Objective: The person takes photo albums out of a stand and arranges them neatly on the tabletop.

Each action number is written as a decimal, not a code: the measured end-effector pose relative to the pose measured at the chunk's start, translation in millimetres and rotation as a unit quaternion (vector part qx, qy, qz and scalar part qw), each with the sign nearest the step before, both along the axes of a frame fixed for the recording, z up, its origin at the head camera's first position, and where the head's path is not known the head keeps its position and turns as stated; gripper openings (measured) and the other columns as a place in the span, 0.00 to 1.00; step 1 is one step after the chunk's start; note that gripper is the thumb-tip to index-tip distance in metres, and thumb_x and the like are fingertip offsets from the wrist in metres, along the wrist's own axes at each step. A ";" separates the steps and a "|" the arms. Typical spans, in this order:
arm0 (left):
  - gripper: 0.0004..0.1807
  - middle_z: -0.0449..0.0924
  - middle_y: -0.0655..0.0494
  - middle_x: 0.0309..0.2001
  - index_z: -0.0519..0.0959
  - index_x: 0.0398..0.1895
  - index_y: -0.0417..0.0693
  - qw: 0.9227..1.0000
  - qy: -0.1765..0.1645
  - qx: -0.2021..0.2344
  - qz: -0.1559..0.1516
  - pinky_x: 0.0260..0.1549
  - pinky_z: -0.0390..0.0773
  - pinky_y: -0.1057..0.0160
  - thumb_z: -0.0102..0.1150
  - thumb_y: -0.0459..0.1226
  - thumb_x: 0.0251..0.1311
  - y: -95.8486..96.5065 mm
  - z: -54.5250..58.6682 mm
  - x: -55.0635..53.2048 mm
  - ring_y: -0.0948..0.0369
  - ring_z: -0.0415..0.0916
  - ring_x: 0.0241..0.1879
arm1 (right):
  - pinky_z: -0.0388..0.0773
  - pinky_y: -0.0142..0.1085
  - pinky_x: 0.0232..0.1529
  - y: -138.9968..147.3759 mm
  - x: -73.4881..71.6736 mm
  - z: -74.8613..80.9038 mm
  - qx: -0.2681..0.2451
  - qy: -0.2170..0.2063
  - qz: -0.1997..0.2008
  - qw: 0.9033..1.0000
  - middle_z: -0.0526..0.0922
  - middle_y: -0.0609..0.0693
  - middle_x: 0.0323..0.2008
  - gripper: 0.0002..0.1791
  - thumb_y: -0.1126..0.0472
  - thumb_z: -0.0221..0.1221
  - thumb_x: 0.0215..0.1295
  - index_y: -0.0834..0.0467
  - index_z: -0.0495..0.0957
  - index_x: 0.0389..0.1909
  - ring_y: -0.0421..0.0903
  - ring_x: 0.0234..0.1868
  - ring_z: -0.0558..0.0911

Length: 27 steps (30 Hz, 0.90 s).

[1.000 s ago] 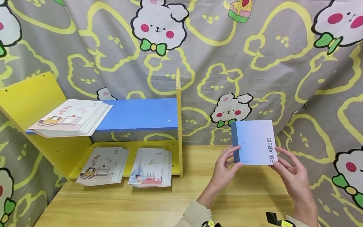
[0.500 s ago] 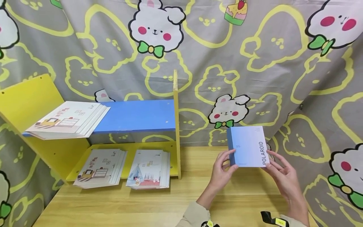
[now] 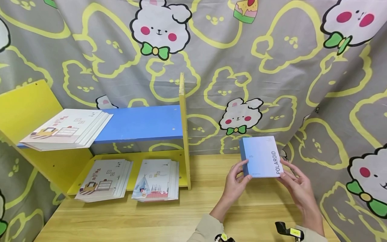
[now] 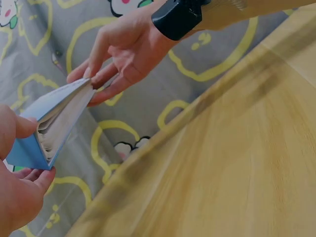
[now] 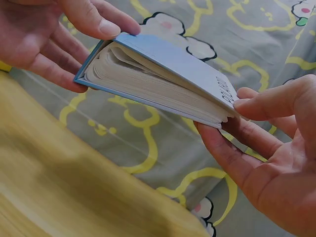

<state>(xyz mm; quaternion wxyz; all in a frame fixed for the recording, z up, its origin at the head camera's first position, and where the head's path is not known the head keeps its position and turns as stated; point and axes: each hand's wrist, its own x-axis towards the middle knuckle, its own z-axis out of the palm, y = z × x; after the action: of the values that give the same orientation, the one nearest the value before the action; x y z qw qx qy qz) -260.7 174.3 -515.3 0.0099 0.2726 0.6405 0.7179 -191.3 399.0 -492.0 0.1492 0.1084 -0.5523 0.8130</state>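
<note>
A small, thick photo album with a pale blue cover lettered "POLAROID" is held up over the table, cover tilted toward me. My left hand grips its darker blue spine side, thumb on the front cover and fingers beneath, as the left wrist view shows. At the opposite edge, my right hand pinches the album between thumb and fingers. In the right wrist view, white page edges of the album show between the covers, slightly fanned near the spine.
Left of the hands stands a yellow and blue shelf. One illustrated book stack lies on its blue board; below are a second book stack and a third book stack. A patterned curtain hangs behind the wooden table.
The whole scene shifts left in the head view. Both hands and the album sit slightly lower and further left in it, with the grip unchanged. The shelf's books keep their places.
</note>
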 end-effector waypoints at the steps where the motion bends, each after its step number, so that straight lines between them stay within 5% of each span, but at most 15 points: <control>1: 0.28 0.68 0.53 0.67 0.72 0.71 0.56 1.000 -0.003 -0.001 0.000 0.62 0.76 0.59 0.62 0.30 0.70 0.7 -0.9 -0.9 0.52 0.74 0.62 | 0.80 0.35 0.56 0.3 -0.3 -0.7 0.003 -0.003 -0.002 1.000 0.85 0.50 0.56 0.30 0.81 0.49 0.72 0.66 0.65 0.74 0.44 0.55 0.85; 11: 0.28 0.70 0.54 0.65 0.75 0.69 0.56 0.999 -0.038 0.003 0.009 0.61 0.78 0.56 0.62 0.29 0.69 5.4 -12.4 -3.3 0.52 0.75 0.59 | 0.81 0.32 0.54 4.3 -1.0 -8.8 0.027 -0.091 -0.032 0.995 0.87 0.44 0.50 0.31 0.77 0.56 0.71 0.58 0.69 0.73 0.41 0.51 0.86; 20: 0.28 0.69 0.56 0.67 0.77 0.67 0.59 0.996 -0.089 0.001 0.015 0.55 0.80 0.67 0.62 0.27 0.67 6.0 -17.4 -2.6 0.53 0.73 0.60 | 0.82 0.31 0.53 2.4 -5.0 -15.3 0.018 -0.117 -0.054 0.991 0.87 0.43 0.49 0.28 0.75 0.58 0.72 0.58 0.72 0.71 0.41 0.49 0.87; 27: 0.27 0.68 0.54 0.68 0.77 0.67 0.61 0.995 -0.103 -0.010 0.016 0.57 0.80 0.64 0.63 0.29 0.67 9.5 -21.8 -1.9 0.51 0.73 0.62 | 0.82 0.31 0.51 4.1 -6.7 -18.8 0.004 -0.132 -0.067 0.989 0.87 0.42 0.49 0.26 0.74 0.58 0.72 0.57 0.75 0.69 0.39 0.48 0.87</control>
<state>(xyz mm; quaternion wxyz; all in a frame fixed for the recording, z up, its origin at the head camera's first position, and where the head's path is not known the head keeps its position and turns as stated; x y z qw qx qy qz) -262.6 183.8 -537.1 0.0666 0.1870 0.6476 0.7356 -198.0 403.1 -510.8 0.1286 -0.0359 -0.5763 0.8062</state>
